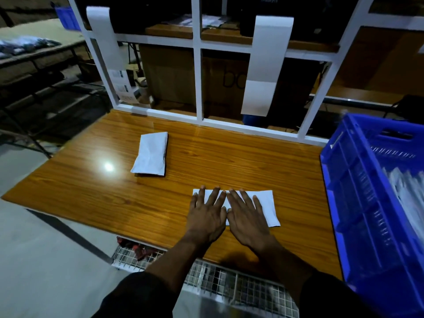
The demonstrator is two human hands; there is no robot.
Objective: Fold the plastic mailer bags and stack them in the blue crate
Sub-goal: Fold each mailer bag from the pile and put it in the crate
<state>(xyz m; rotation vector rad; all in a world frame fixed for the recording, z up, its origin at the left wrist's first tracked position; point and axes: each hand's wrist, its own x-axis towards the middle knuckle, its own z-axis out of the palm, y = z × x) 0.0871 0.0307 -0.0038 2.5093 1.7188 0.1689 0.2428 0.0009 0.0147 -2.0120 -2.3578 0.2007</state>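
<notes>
A folded white mailer bag lies flat near the front of the wooden table. My left hand and my right hand press on it side by side, palms down, fingers straight and spread. Only its right part and top edge show past my hands. A second folded white mailer bag rests further back to the left, with a dark edge along its right side. The blue crate stands at the table's right end, and several white folded bags lie inside it.
A white frame rises along the table's back edge, with two long white mailers draped over its rail. A wire basket sits under the front edge. Cardboard boxes stand behind the frame. Another table is at the far left.
</notes>
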